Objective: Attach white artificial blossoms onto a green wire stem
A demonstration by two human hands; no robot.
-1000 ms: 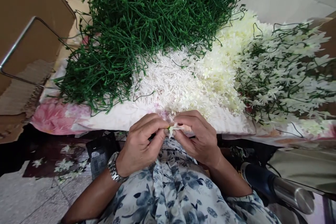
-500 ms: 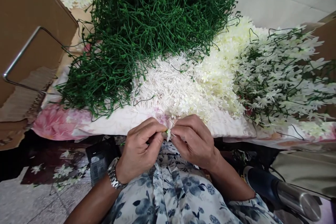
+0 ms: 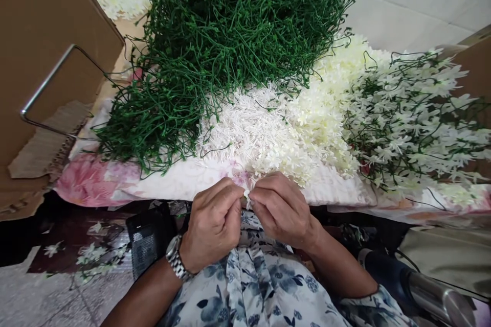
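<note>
My left hand [image 3: 215, 219] and my right hand [image 3: 284, 209] meet fingertip to fingertip at the near edge of the cloth. Both are closed in a pinch on a small white artificial flower [image 3: 247, 196], mostly hidden by the fingers. Just beyond them lies a heap of thin white stamen pieces [image 3: 245, 125]. Cream flower heads [image 3: 322, 107] are piled to its right. A large mass of green plastic stems [image 3: 238, 25] covers the back and left of the surface.
White flowers on green stems [image 3: 414, 122] lie at the right. A bent metal rod [image 3: 48, 79] juts out by a cardboard box [image 3: 57, 15] on the left. The floral cloth [image 3: 164, 184] edges the work surface. Dropped flowers [image 3: 92, 253] lie below left.
The view has shifted slightly, so the surroundings sit a little lower and, at left, further right. My fingertips have drawn closer around the flower, and the green bit at my left fingertips is now hidden.
</note>
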